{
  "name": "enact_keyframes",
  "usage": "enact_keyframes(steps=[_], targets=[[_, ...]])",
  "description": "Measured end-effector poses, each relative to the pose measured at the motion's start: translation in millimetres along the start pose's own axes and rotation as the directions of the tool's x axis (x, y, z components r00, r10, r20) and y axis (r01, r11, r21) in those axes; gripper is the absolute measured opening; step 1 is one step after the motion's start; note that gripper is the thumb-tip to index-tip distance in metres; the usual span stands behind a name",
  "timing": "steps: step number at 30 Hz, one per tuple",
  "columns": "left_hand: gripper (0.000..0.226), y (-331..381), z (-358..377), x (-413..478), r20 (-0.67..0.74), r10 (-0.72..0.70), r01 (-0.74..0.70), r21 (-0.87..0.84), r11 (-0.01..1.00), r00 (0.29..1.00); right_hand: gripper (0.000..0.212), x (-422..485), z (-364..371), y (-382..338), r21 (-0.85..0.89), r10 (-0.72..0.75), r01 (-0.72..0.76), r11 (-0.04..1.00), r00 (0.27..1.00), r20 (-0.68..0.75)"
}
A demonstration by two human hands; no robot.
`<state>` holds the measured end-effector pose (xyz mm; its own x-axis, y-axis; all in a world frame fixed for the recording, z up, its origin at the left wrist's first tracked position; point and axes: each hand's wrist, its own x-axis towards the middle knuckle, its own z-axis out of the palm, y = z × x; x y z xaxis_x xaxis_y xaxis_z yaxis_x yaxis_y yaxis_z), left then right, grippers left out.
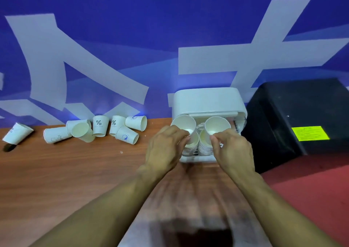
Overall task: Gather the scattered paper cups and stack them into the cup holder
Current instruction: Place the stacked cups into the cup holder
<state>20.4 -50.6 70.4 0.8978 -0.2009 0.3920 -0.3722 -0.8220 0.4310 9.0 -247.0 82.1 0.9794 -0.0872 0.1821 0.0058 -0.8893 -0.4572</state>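
Grips on both sides: my left hand (pixel 166 146) pinches one paper cup (pixel 183 123), my right hand (pixel 232 148) a second cup (pixel 217 124), just above the stacks in the cup holder (pixel 207 101); loose cups (pixel 98 127) lie leftward on the surface (pixel 75 171).

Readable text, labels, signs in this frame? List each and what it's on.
"%": on the upright cup; small line beneath is blurred.
"%": on the cup beside it; same blurred line.
Round blue logos on the near tipped cup and the far tipped cup: unreadable.
Yellow label on the black box: print too small.
Wall banner: large white strokes, cropped, not legible.
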Motion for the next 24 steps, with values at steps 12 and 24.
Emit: enact_keyframes(steps=[12, 24], targets=[[0.01, -5, 13, 1, 0.059, -0.019, 0.018, 0.012, 1.0, 0.998, 0.021, 13, 37, 17, 0.012, 0.088, -0.094, 0.995, 0.965, 0.249], [0.009, -15, 28, 1, 0.11, -0.034, 0.033, 0.014, 0.999, 0.993, 0.023, 23, 59, 31, 0.021, 0.159, -0.173, 0.985, 0.94, 0.303]])
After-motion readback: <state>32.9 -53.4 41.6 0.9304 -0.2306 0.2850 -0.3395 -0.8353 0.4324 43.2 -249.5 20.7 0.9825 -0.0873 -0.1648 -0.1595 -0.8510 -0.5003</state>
